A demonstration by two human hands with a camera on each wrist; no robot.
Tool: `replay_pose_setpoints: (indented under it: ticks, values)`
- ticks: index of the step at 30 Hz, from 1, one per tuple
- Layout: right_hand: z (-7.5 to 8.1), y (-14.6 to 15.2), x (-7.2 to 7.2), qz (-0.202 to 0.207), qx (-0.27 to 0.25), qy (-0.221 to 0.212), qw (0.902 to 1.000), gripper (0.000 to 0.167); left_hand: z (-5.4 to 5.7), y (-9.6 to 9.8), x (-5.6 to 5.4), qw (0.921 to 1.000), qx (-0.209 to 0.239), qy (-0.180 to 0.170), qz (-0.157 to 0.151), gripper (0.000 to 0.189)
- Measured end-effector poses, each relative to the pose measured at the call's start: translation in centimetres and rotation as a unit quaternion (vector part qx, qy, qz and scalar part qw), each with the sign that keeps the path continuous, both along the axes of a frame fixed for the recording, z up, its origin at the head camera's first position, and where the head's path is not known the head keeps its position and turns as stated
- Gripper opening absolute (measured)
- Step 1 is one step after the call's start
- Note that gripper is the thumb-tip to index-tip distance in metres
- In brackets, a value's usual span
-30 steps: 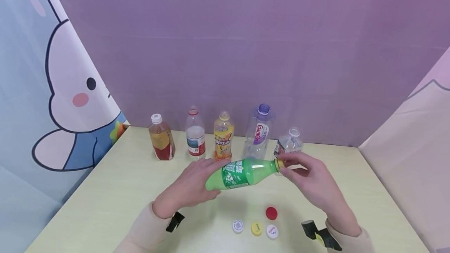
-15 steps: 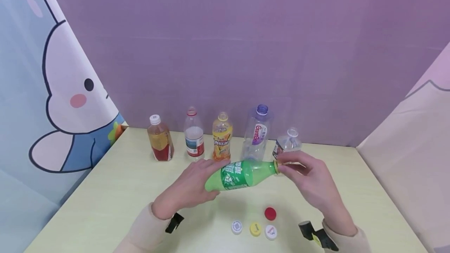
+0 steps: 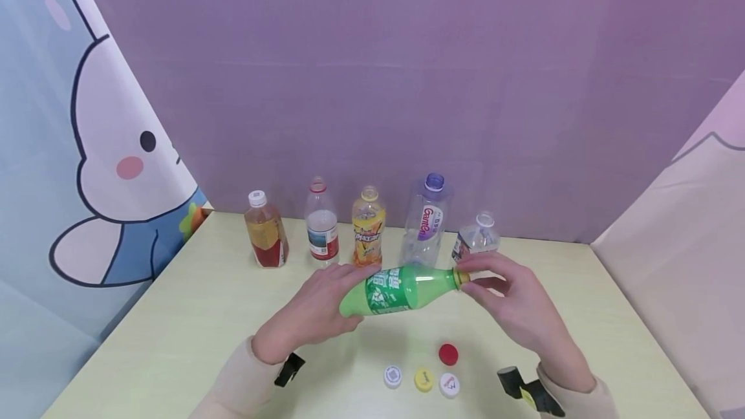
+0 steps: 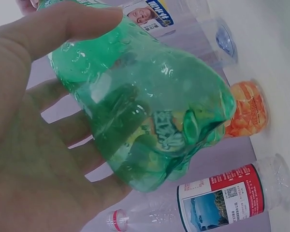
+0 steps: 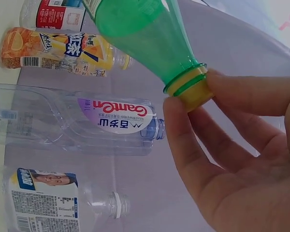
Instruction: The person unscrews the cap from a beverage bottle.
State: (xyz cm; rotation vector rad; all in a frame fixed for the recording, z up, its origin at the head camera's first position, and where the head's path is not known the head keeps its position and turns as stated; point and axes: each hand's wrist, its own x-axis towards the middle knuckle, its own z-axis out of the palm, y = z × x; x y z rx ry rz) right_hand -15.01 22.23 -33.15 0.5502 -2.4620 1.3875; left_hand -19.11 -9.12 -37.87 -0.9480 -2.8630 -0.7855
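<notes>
A green plastic soda bottle [image 3: 390, 290] lies sideways in the air over the table, its neck to the right. Its lower body sits in the grip of my left hand [image 3: 320, 302], thumb on one side and fingers on the other, as the left wrist view shows at the bottle's lobed base [image 4: 183, 130]. On the bottle's mouth is a yellow cap [image 5: 195, 92]. My right hand [image 3: 515, 296] pinches this cap between thumb and fingertips. The bottle's green neck ring shows just beside the cap in the right wrist view.
Behind stand a white-capped amber bottle [image 3: 266, 231] and uncapped ones: a red-ringed bottle [image 3: 323, 231], an orange-labelled bottle [image 3: 368, 231], a large clear bottle [image 3: 427, 225] and a small clear bottle [image 3: 480, 236]. In front lie a red cap [image 3: 448, 354], a yellow cap [image 3: 423, 379] and two white caps [image 3: 449, 385].
The right hand's fingers shift slightly around the yellow cap, and more of the cap shows now than half a second ago. The left hand and bottle stay nearly still.
</notes>
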Motion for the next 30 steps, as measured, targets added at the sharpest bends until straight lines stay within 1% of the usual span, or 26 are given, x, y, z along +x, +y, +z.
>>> replay_pose_setpoints:
  ticks: [4,7,9,12,15,17,19,25,28,30]
  values:
    - [-0.16,-0.22,-0.02,-0.009,-0.016,0.020,0.9996,0.019,0.00,0.04,0.02,1.0000,-0.005,0.000,0.000,0.081]
    - [-0.17,-0.36,-0.02,-0.018,-0.024,0.019,0.9994,0.021,0.03,0.02,0.04,1.0000,-0.007,0.003,-0.003,0.081]
    - [-0.09,-0.39,-0.03,-0.025,-0.022,0.006,0.9994,0.028,0.10,-0.02,0.07,1.0000,-0.005,0.007,-0.004,0.080]
    - [0.11,-0.37,-0.08,-0.035,-0.021,-0.030,0.9987,0.036,0.21,-0.11,0.10,0.9999,0.000,0.013,-0.003,0.081]
    - [0.32,-0.32,-0.23,-0.047,-0.012,-0.063,0.9968,0.036,0.27,-0.21,0.13,0.9998,0.001,0.019,0.001,0.082]
    - [0.37,-0.27,-0.32,-0.048,-0.006,-0.072,0.9962,0.033,0.29,-0.25,0.11,0.9997,-0.001,0.023,0.003,0.082]
    - [0.34,-0.21,-0.35,-0.042,-0.002,-0.066,0.9969,0.032,0.29,-0.28,0.09,0.9997,-0.004,0.025,0.004,0.083]
    - [-0.01,-0.12,-0.21,0.013,-0.023,-0.016,0.9995,0.033,0.30,-0.25,0.07,0.9997,-0.005,0.024,0.003,0.083]
    - [-0.13,-0.18,-0.14,0.017,-0.025,0.000,0.9995,0.028,0.37,-0.20,0.18,0.9998,-0.009,0.017,0.004,0.082]
    - [-0.18,-0.23,-0.12,0.006,-0.020,0.005,0.9998,0.024,0.44,-0.15,0.29,0.9998,-0.013,0.012,0.003,0.082]
